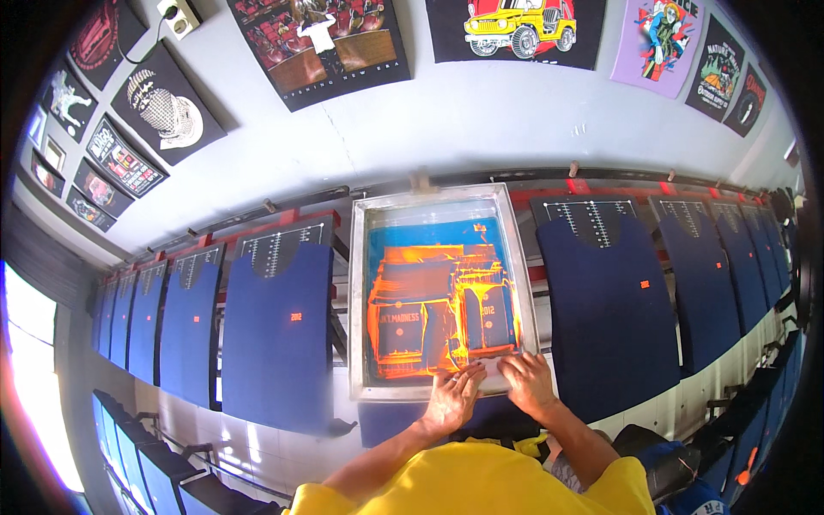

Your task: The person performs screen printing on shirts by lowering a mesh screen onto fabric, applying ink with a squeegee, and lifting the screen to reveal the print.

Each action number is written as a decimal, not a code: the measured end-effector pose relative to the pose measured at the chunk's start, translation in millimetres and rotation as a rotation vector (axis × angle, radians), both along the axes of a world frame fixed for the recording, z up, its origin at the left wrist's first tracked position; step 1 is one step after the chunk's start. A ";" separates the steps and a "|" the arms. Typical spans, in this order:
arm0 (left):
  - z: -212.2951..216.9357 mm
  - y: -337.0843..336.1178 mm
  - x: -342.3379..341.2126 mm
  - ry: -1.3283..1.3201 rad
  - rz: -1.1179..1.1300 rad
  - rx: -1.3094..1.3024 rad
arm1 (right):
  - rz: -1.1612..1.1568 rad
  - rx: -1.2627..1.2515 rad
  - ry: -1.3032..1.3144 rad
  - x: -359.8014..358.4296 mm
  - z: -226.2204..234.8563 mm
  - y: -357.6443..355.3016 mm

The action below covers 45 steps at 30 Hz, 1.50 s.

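Note:
In front of me lies a screen-printing frame [358,292] with a silver metal rim. Bright orange ink [442,322] is smeared in streaks and thick ridges over its blue mesh [412,233]. At the frame's near end, my left hand [453,397] and my right hand [529,383] are closed around a pale squeegee [493,376], side by side with a short gap between them. The squeegee's blade is mostly hidden by my fingers. Dark blue fabric [390,422] shows under the frame's near edge.
Navy shirts on printing boards stand in a row to the left [275,343] and right [605,318], many with a small orange print. A metal rail [318,199] runs behind them. Printed posters [322,47] hang on the wall. More boards [163,468] stand at lower left.

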State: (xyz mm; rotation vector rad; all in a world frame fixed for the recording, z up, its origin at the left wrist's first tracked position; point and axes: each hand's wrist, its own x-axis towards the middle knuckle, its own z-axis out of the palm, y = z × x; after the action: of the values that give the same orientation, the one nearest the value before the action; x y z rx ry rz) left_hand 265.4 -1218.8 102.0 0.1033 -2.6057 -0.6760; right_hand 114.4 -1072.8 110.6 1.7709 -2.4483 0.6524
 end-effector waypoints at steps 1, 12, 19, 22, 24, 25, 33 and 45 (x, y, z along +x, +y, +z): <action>-2.3 -3.9 -6.3 -0.020 0.024 -0.007 | 0.001 -0.001 0.022 -6.7 -4.9 -5.4; -0.1 -119.2 -134.1 -0.136 0.128 0.057 | 0.024 -0.008 0.087 -138.9 5.4 -124.0; 42.7 -92.5 -87.0 0.109 0.107 -0.002 | 0.042 0.030 0.179 -93.4 53.9 -96.0; 25.3 -66.6 -49.5 0.084 0.072 -0.068 | 0.063 -0.087 0.185 -56.2 42.6 -61.9; 7.7 -44.7 -24.7 0.018 0.050 -0.056 | 0.040 -0.038 0.144 -32.2 26.1 -40.1; -0.8 -34.7 -12.7 -0.004 0.046 -0.039 | 0.017 -0.019 0.115 -18.2 19.9 -31.1; -27.1 1.3 30.9 -0.064 -0.017 -0.095 | 0.009 0.042 0.063 33.1 -3.7 12.9; -23.9 -26.0 45.1 0.057 -0.089 0.038 | -0.115 -0.128 -0.024 51.2 -1.4 22.6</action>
State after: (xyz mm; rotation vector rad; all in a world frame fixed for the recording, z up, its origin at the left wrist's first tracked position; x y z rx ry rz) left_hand 310.5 -1244.8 78.1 -0.0205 -2.5556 -0.7483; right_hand 165.6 -1050.1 109.1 1.5721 -2.4407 0.8039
